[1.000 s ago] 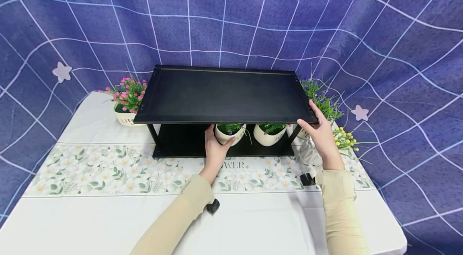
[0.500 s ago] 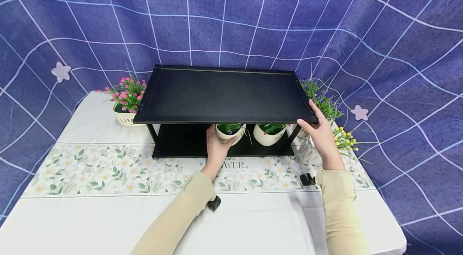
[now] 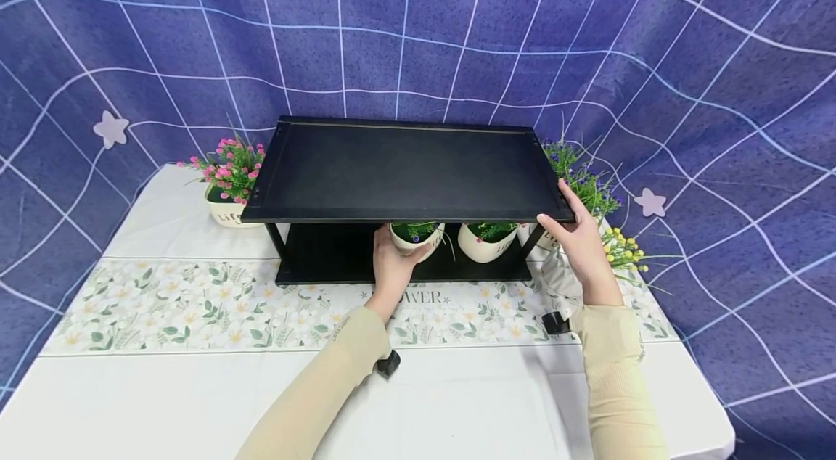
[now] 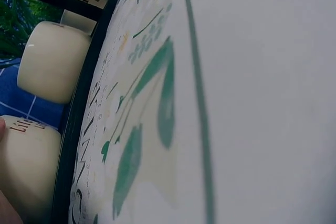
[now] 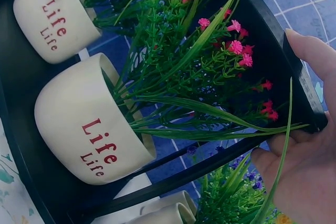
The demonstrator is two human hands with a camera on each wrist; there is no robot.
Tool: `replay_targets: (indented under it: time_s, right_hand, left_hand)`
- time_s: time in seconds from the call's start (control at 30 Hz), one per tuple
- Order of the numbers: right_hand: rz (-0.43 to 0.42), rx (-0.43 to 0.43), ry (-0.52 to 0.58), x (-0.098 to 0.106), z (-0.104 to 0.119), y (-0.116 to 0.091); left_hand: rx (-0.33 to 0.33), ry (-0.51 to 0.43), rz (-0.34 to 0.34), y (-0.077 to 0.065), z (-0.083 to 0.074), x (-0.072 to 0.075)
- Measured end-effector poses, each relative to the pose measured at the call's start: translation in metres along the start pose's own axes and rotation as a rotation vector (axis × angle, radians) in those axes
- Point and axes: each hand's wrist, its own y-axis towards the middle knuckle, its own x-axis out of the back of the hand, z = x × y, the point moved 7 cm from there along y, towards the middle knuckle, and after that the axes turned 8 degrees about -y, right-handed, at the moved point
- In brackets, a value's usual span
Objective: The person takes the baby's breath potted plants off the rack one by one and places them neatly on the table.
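Note:
In the head view a black two-tier shelf [image 3: 418, 173] stands on the table. My left hand [image 3: 392, 268] reaches under its top board and grips a cream flower pot [image 3: 435, 238] on the lower board, thumb on the front and fingers at the left side. The right wrist view shows "Life" in dark red letters on that pot. To its right sits a second cream pot [image 5: 89, 121] with green leaves and pink flowers. My right hand [image 3: 583, 253] holds the front right corner of the top board, thumb and fingers around its edge. The top board hides most of both plants.
A pot of pink flowers [image 3: 228, 188] stands left of the shelf. Purple flowers [image 3: 588, 181] and yellow flowers [image 3: 622, 251] stand at the right, close to my right hand. A floral runner [image 3: 196, 307] crosses the white tablecloth [image 3: 163, 402]. A blue curtain [image 3: 418, 25] hangs behind.
My left hand and wrist have shifted very slightly rightward around the pot. My right hand stays on the shelf corner, and the other pots keep their places.

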Motion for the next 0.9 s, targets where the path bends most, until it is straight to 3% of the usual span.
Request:
replay_targets:
  time_s: [0.9]
  right_hand:
    - [-0.002, 0.014, 0.075, -0.001, 0.004, -0.001]
  left_hand:
    - [0.096, 0.029, -0.040, -0.016, -0.005, 0.022]
